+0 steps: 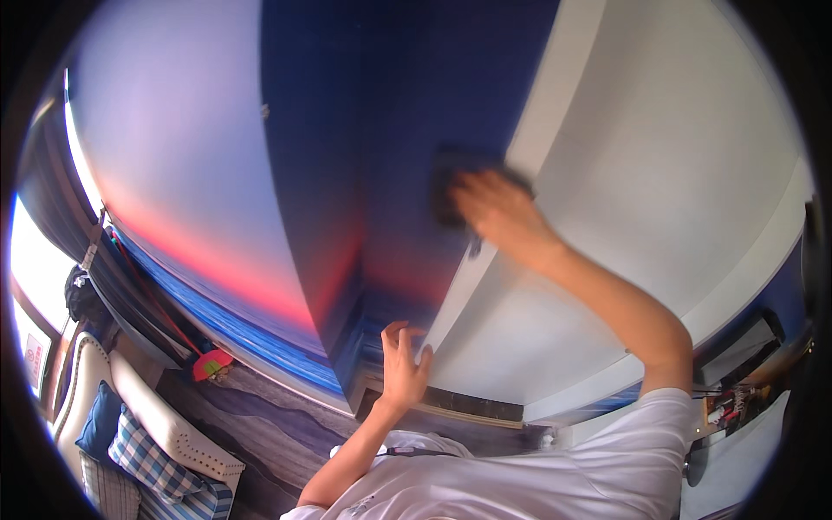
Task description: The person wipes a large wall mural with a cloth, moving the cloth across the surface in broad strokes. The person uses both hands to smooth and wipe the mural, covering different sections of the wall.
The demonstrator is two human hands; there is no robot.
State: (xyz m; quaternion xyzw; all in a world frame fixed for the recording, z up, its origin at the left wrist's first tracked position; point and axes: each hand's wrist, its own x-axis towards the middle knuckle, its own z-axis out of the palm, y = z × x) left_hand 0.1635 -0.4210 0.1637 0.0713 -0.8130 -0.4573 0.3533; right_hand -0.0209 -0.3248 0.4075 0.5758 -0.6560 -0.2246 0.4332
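Note:
My right hand (504,211) is raised and blurred, spread flat on a dark cloth (448,195). The cloth lies over the dark blue part of a printed wall (416,104), close to the white door frame (565,71). Under the hand, a small dark piece (476,247) shows against the frame; I cannot tell what it is. Lower down, my left hand (406,370) is held up with bent, parted fingers and nothing in it. It is near the lower part of the frame; whether it touches is unclear.
A white door panel (650,162) fills the right. At lower left stands a cream studded sofa (156,416) with a checked cushion (153,455). Beyond it, a red-green dustpan-like object (212,365) rests on the patterned floor (273,416). Dark curtains (78,214) hang by the window.

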